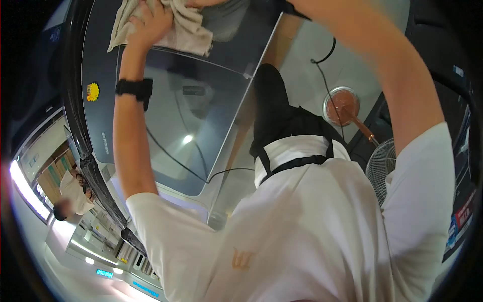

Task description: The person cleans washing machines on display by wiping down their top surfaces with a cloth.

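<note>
My left hand (152, 23), with a black band (135, 88) on the wrist, lies on a beige towel (188, 35). Its fingers are stretched out and spread over the cloth. The towel is rumpled on the dark grey top of a large appliance (98, 118), across the far edge of a glossy glass panel (188, 108). Only a sliver of my right hand (205, 2) shows at the top edge, beside the towel. Its fingers are out of frame, so I cannot see what they do.
A yellow sticker (92, 91) marks the appliance top. A dark cable (171, 157) crosses near the glass. To the right are a fan's wire cage (385, 163), a copper-coloured round object with a stem (342, 105) and black boxes (432, 40). Another person (75, 194) is at far left.
</note>
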The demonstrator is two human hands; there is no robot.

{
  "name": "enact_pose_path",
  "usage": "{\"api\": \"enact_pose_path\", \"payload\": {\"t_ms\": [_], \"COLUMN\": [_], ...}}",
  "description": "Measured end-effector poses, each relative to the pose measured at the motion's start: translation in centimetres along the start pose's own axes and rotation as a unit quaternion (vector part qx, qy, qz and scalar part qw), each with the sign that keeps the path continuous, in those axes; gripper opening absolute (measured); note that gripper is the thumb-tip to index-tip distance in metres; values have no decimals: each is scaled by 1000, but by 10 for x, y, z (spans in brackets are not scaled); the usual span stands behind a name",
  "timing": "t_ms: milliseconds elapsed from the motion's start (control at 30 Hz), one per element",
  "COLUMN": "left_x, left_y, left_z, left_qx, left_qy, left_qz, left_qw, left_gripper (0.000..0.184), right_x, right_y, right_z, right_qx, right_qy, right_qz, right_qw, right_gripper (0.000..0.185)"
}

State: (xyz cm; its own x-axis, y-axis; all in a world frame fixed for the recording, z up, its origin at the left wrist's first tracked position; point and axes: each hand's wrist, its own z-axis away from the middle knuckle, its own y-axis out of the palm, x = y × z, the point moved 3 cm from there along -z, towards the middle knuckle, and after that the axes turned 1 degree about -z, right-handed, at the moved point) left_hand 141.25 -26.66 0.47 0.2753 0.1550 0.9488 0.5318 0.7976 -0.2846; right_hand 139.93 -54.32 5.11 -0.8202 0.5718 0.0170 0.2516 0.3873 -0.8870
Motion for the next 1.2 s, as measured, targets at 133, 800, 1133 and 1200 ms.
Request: {"api": "enact_pose_path", "payload": {"t_ms": [133, 800, 1133, 1200], "left_x": [10, 50, 66, 66], "left_y": [-77, -109, -115, -116], "left_z": [49, -19, -22, -19], "left_qx": [53, 89, 109, 96], "left_qy": [-88, -119, -125, -135], "left_qz": [525, 649, 724, 737], "left_qw": [845, 746, 670, 655], "left_gripper": [71, 77, 80, 83], "right_x": [1, -57, -65, -74], "right_y": [-33, -53, -69, -51], "right_z": [34, 8, -24, -37], "right_qx": [92, 135, 98, 127], "right_qy": [10, 96, 228, 266], "right_qz": [-44, -63, -111, -98], "right_qw": [995, 984, 962, 951], "right_gripper": [63, 62, 27, 20]}}
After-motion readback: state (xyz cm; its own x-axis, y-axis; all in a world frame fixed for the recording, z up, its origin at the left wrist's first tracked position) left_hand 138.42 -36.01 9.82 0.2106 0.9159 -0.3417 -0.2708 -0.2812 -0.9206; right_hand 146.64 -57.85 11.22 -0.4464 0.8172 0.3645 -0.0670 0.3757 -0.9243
